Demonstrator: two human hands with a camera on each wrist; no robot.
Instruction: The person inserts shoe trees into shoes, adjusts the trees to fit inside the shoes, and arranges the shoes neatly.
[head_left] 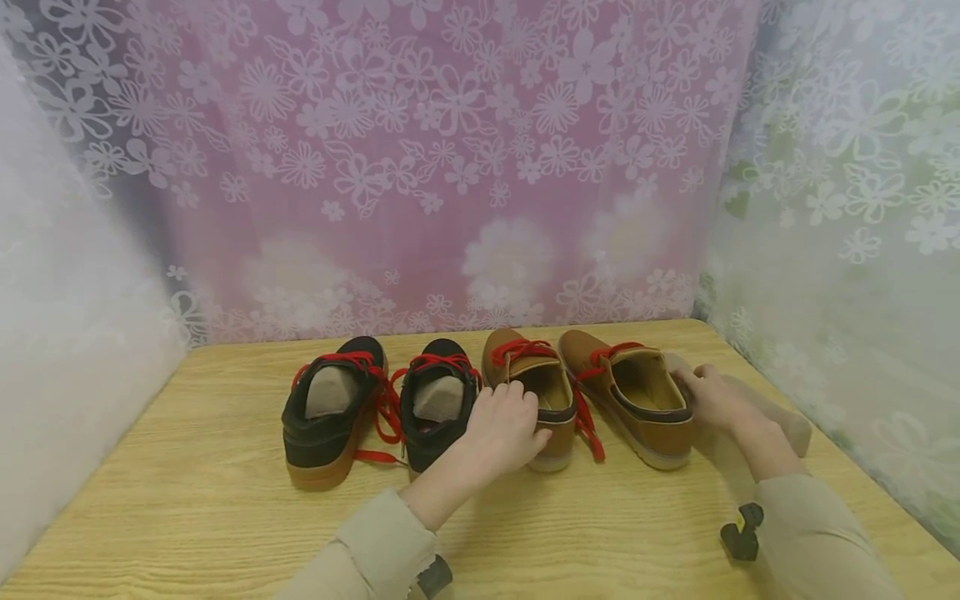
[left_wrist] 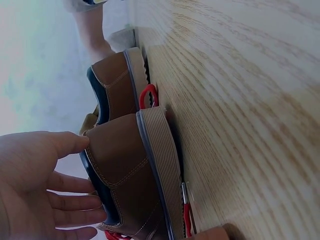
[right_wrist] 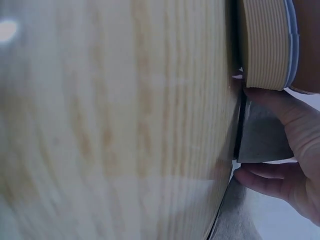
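Observation:
Two brown shoes with red laces stand side by side, their heels towards me. My left hand (head_left: 504, 425) is at the left brown shoe (head_left: 557, 450); in the left wrist view its thumb touches the heel collar and its fairly straight fingers lie along the opening. Beside the right brown shoe (head_left: 660, 433), my right hand (head_left: 716, 400) pinches a grey shoe insert (right_wrist: 265, 132) between thumb and fingers, close against the heel's sole. The openings of both brown shoes show their tan lining.
Left of them stand two black shoes, one (head_left: 315, 442) farther left and one (head_left: 427, 442) nearer, with red laces and grey inserts inside. Another grey insert (head_left: 791, 425) lies at the right. The wooden table (head_left: 187, 517) is bounded by flowered curtains (head_left: 450, 167).

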